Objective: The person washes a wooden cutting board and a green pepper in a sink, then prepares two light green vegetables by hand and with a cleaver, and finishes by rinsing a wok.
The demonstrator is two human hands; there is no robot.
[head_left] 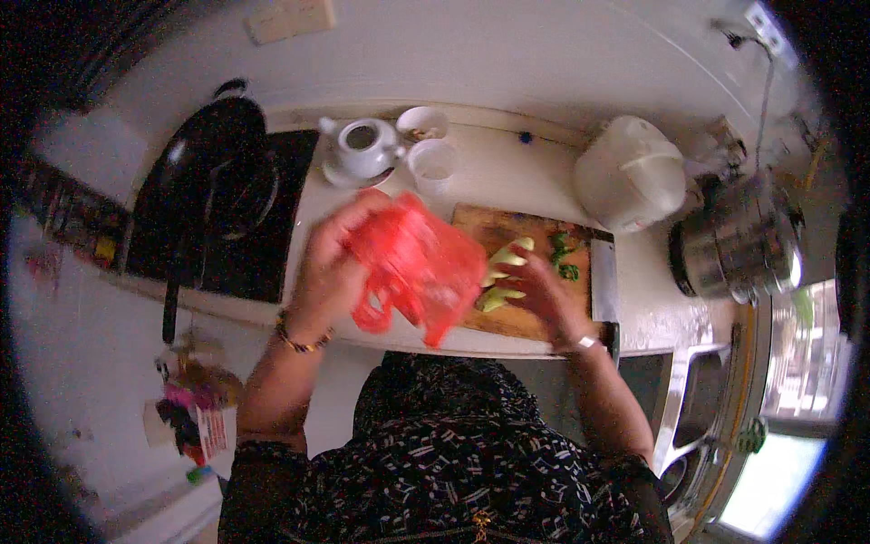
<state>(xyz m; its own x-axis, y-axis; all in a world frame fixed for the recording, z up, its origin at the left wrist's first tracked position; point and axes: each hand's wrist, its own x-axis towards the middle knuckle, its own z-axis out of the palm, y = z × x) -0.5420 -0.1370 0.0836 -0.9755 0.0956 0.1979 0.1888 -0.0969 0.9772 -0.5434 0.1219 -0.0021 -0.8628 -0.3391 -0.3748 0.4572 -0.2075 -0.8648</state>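
Observation:
My left hand [333, 262] grips a crumpled red plastic bag [428, 258], which hangs over the counter's front edge and the board's left side. Motion blurs both bag and hand. Several pale green vegetables, perhaps peppers [499, 299], lie on a wooden cutting board [486, 221] beside the bag. Over them are the fingers of my right hand [547, 292]; whether they hold one is unclear. Small dark green pieces [569, 272] sit further right on the board. Along its right edge lies a cleaver [603, 272], blade flat, dark handle towards me.
A white teapot [370, 153] and two white cups, one of them a cup [431, 166] nearer me, stand behind the bag. Left, a black wok [204, 156] rests on a dark cooktop [296, 177]. Right are a white rice cooker [632, 173] and a steel pot [741, 238].

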